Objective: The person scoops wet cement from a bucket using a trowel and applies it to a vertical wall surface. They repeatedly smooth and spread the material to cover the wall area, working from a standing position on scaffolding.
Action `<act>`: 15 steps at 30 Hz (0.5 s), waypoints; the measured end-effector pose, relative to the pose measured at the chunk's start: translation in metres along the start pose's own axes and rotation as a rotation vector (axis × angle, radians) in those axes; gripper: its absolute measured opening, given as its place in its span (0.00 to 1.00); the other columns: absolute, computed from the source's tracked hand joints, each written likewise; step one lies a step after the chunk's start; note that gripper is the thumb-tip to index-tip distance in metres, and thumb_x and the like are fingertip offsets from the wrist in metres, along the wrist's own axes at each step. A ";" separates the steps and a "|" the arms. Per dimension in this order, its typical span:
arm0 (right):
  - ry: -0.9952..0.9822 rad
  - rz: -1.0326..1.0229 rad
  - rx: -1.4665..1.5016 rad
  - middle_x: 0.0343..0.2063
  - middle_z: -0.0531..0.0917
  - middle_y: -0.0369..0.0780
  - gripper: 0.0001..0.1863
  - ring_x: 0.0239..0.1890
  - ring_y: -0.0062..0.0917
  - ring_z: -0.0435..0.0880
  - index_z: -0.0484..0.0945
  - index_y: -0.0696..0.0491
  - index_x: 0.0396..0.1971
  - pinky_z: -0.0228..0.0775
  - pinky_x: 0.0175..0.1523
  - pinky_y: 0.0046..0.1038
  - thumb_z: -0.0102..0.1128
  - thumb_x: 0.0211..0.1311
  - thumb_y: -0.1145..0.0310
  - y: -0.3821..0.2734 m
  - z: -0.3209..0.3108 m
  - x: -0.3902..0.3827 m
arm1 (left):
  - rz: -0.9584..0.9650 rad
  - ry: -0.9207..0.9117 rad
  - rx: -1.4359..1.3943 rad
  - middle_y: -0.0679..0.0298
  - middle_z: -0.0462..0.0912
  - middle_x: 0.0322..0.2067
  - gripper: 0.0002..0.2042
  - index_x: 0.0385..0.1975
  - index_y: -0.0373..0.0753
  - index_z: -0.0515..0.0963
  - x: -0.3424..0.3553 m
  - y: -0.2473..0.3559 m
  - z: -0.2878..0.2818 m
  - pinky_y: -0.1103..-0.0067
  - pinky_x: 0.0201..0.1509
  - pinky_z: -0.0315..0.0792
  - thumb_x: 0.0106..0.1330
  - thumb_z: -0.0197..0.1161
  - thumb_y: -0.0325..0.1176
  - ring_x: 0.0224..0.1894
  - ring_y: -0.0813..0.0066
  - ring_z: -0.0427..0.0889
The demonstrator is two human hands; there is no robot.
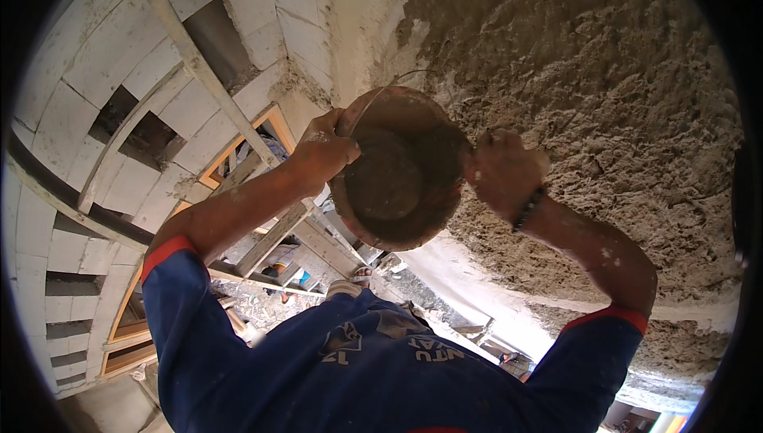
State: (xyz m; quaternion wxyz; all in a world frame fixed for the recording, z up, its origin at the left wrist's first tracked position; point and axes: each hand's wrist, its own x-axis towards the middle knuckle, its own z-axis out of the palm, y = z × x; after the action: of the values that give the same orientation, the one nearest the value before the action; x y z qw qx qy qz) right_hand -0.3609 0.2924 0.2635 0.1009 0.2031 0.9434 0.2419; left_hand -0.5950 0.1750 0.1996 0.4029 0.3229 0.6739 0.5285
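Observation:
A round bucket (pixel 389 230) is held up in front of me, its mouth facing me and tilted. Its inside is coated with grey-brown mortar, and a thin wire handle (pixel 417 73) shows at the far rim. My left hand (pixel 324 149) is closed round the left rim, thumb inside. At the opposite rim my right hand (pixel 509 169) is closed too, its fingers partly hidden. Close beyond the bucket and right hand stands a wall with rough, wet-looking plaster (pixel 588 107).
Bare pale block wall (pixel 111 35) with gaps rises at the left, crossed by a long pole (pixel 199 59). Wooden framing (pixel 270 246) lies below me. Farther down, another person (pixel 282 262) is partly visible. An orange-edged window frame (pixel 278 127) sits behind my left forearm.

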 end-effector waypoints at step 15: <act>0.084 -0.203 0.676 0.43 0.81 0.39 0.16 0.43 0.35 0.81 0.78 0.47 0.45 0.77 0.44 0.37 0.57 0.59 0.58 -0.047 0.129 -0.032 | -0.053 -0.092 0.079 0.55 0.80 0.34 0.24 0.50 0.29 0.73 0.002 0.007 0.040 0.77 0.38 0.73 0.48 0.58 0.22 0.35 0.70 0.79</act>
State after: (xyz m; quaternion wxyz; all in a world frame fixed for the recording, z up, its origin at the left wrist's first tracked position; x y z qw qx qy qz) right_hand -0.3107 0.2944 0.1316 0.0125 0.1198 0.9889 -0.0869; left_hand -0.5605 0.1965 0.2011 0.4344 0.3445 0.6831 0.4753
